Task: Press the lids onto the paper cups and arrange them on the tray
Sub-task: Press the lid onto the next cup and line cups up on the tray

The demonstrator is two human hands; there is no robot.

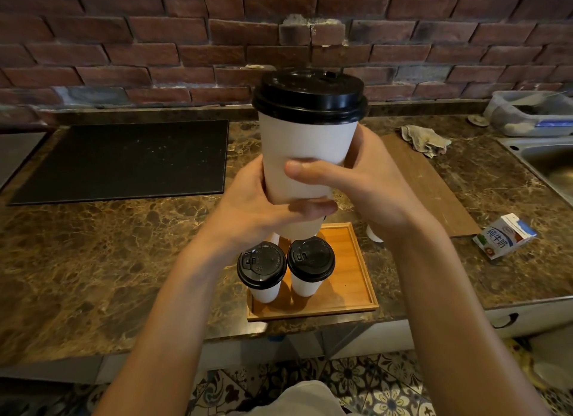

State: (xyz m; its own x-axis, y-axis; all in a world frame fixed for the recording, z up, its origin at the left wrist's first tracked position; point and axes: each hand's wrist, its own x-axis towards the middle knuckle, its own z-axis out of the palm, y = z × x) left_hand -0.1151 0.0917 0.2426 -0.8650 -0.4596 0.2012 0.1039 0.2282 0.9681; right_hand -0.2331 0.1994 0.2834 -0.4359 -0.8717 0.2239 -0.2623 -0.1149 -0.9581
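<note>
Lidded paper cup (307,142) held up in both hands, directly above the wooden tray (350,282).
Left hand (254,204) wraps the lower cup wall from the left, thumb curled across the front near the base. Right hand (369,180) grips from the right, thumb lying across the front just above the left thumb. The cup is upright and clear of the desk (124,248), with the black lid (310,94) seated on its rim. Two more white cups stand side by side on the left part of the tray, both capped in black: left tray cup (262,265) and right tray cup (311,260), lids just beside each other. Black mat (124,158) lies at rear left of the desk. Wooden board (434,183), crumpled cloth (424,141), milk carton (504,235) and sink (552,164) are to the right.
</note>
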